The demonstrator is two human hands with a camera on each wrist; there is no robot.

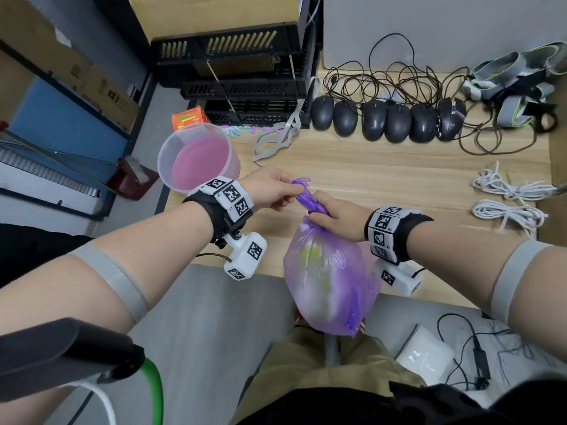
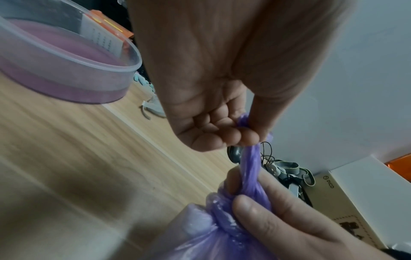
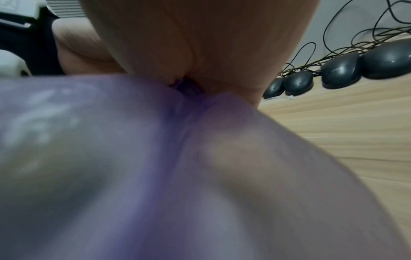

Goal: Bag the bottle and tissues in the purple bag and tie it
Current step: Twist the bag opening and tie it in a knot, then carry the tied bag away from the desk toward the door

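The purple bag (image 1: 329,286) hangs full in front of the table's near edge, its top twisted into a thin neck (image 2: 251,167). Through the thin plastic show faint green and white shapes; what they are I cannot tell. My left hand (image 1: 276,193) pinches the upper end of the neck between thumb and curled fingers (image 2: 224,135). My right hand (image 1: 333,216) grips the neck lower down, just above the bulging bag (image 2: 213,234). In the right wrist view the blurred bag (image 3: 133,158) fills most of the picture under my right hand (image 3: 200,52).
A clear tub with a pink bottom (image 1: 196,157) stands on the wooden table (image 1: 383,176) just left of my left hand. Several black mice (image 1: 386,119) with tangled cables line the back, white cables (image 1: 506,197) lie at right, black crates (image 1: 242,75) stand behind.
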